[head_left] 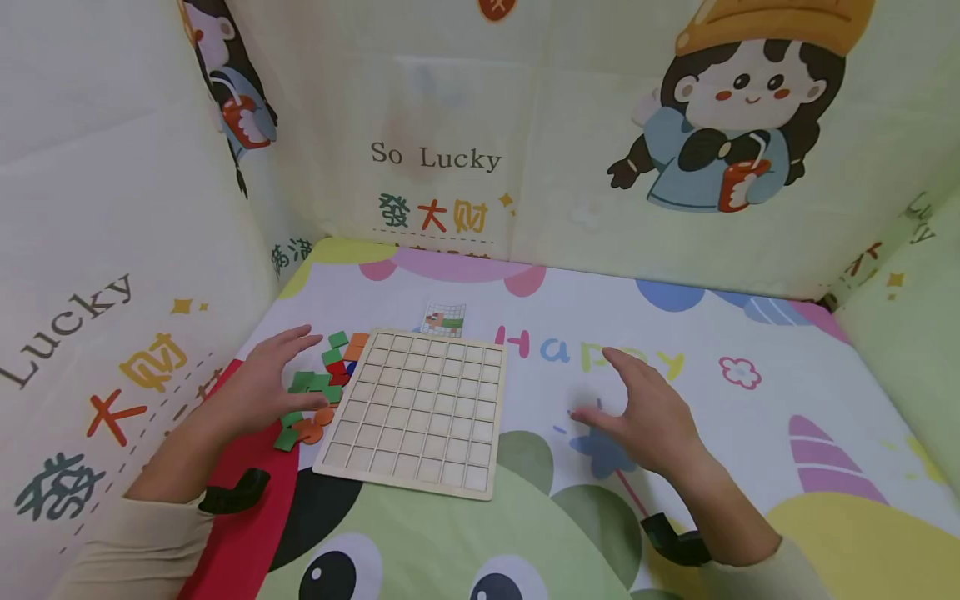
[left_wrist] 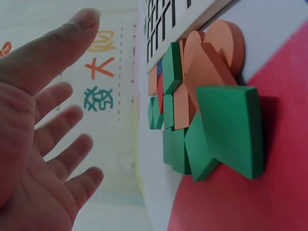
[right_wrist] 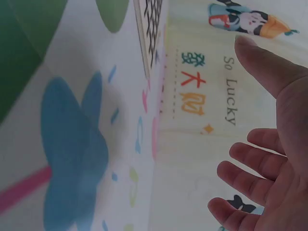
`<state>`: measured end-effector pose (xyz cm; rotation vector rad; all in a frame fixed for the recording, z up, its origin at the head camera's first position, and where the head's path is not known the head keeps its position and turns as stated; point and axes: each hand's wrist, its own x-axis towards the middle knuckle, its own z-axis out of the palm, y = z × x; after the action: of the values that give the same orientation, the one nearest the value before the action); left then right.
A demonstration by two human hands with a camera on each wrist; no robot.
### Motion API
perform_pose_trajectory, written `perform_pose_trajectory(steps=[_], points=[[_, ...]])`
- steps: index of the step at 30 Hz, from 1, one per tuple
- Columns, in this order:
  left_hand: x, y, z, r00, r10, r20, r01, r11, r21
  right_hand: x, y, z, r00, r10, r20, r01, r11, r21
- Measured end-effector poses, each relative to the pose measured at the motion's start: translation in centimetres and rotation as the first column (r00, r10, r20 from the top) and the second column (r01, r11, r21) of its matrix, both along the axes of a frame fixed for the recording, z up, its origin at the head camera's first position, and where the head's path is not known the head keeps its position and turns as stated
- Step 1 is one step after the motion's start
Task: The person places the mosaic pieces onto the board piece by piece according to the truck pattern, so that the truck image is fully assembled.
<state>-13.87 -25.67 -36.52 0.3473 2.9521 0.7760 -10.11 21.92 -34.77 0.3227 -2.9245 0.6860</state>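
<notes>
The left hand (head_left: 262, 385) and right hand (head_left: 654, 417) are spread, empty. The grid board (head_left: 414, 411) between them is bare; the coloured pieces (head_left: 320, 382), loose at its left, all seem yet to be placed

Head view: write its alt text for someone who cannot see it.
A person's open left hand and right hand, both empty, flank a pale gridded board on a cartoon-printed surface. Green, orange, red and blue pieces lie beside the board, by the left hand. A small gridded picture shows beyond the board's far edge.
</notes>
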Motion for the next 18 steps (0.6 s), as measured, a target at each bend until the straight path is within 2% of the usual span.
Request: perform_pose_trajectory(steps=[7,12,18], points=[[0.2,-0.4,-0.4,0.995,0.018,0.099,-0.025,0.997,0.077,-0.4,-1.9,-1.0,0.994,0.086,0.069,-0.085,0.996,-0.020],[0.4,-0.6,-0.7,0.993,0.004,0.114,-0.015,0.996,0.089,-0.5,-3.9,-1.7,0.975,0.181,0.132,-0.182,0.983,-0.004],[0.8,-0.7,-0.8,0.988,0.043,0.148,-0.057,0.994,0.092,-0.6,-5.9,-2.6,0.957,0.249,0.151,-0.254,0.967,0.013]])
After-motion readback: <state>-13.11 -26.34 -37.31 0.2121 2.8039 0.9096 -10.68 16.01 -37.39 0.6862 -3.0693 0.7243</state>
